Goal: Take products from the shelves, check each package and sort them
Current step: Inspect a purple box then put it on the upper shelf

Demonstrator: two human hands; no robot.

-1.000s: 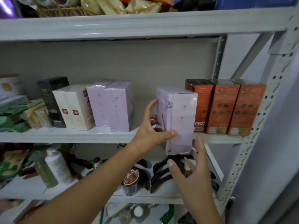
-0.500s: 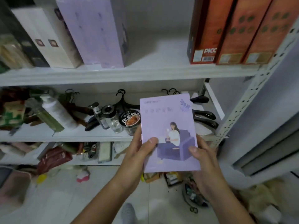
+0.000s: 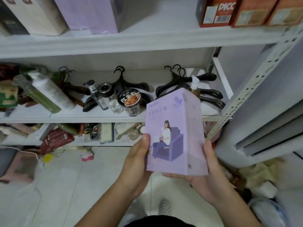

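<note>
A lilac box (image 3: 175, 135) with a drawing of a person in an armchair is held upright in front of me, below the shelves, its front and right side showing. My left hand (image 3: 136, 161) grips its left edge, thumb on the front face. My right hand (image 3: 208, 174) cups the bottom right corner from underneath, fingers curled up its right side. On the upper shelf (image 3: 147, 41) stand more lilac boxes (image 3: 91, 13), a cream box (image 3: 37, 15) and orange-red boxes (image 3: 242, 10).
The middle shelf (image 3: 82, 114) holds black hangers (image 3: 188, 82), small jars (image 3: 129, 102), a pump bottle (image 3: 194, 86) and lying bottles (image 3: 49, 92). Packets crowd the bottom shelf (image 3: 57, 138). A perforated metal upright (image 3: 255, 79) stands at right. Clutter lies on the tiled floor (image 3: 73, 185).
The box came off the upper shelf and down in front of me. Since half a second ago it has turned so its right side shows, and my right hand slid under its base.
</note>
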